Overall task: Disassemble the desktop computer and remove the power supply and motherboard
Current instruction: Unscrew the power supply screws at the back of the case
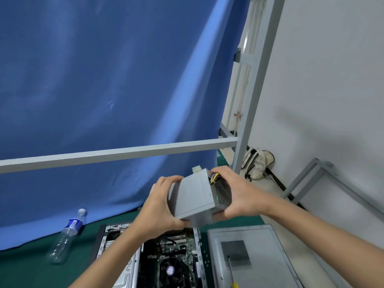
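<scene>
Bottom centre: open computer case (116, 256), motherboard (174, 250) still inside. Above it, centre frame, power supply (197, 198) is held clear in the air. Left hand (158, 206) and right hand (239, 194) curl fingers round opposite ends. Looks rigid, heavyish, smooth metal; grip the solid sides, not the cables (215, 176).

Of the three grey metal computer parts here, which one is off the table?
The power supply, held up between the left hand and right hand. The open case and the side panel both lie flat on the table.
</scene>
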The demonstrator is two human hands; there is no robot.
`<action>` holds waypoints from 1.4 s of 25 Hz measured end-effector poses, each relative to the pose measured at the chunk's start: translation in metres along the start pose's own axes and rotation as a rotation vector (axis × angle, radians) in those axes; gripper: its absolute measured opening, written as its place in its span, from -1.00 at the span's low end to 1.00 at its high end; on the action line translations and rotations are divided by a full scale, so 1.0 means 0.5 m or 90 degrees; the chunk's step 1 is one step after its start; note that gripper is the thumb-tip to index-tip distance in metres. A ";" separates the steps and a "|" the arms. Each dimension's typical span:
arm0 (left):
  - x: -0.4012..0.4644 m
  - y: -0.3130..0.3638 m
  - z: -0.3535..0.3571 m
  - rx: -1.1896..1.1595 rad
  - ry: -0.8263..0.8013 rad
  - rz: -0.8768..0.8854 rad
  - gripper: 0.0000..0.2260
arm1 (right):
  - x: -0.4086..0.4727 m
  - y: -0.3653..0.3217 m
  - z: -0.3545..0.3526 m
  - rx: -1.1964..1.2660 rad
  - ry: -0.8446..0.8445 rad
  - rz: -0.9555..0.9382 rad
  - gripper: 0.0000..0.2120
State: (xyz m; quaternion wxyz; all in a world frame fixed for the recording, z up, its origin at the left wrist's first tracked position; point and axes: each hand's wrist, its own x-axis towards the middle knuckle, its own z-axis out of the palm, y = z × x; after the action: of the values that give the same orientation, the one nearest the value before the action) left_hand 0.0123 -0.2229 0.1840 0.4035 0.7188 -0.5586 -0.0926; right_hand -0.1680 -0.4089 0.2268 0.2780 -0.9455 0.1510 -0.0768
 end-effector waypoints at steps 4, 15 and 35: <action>0.016 -0.023 0.022 -0.084 -0.056 -0.032 -0.16 | 0.013 0.015 -0.001 0.001 -0.002 0.016 0.01; 0.052 -0.136 0.276 0.130 -0.405 -0.262 0.00 | 0.068 0.237 0.055 -0.306 -0.194 0.167 -0.23; 0.086 -0.238 0.448 0.480 -0.575 -0.297 0.27 | 0.098 0.538 0.343 -0.319 -0.327 0.193 0.03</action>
State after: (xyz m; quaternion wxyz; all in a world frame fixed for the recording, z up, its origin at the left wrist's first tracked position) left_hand -0.0165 -0.3612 -0.0306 -0.1841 0.8046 -0.4964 -0.2690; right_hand -0.1478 -0.5539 -0.0610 0.0750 -0.9395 0.2286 0.2437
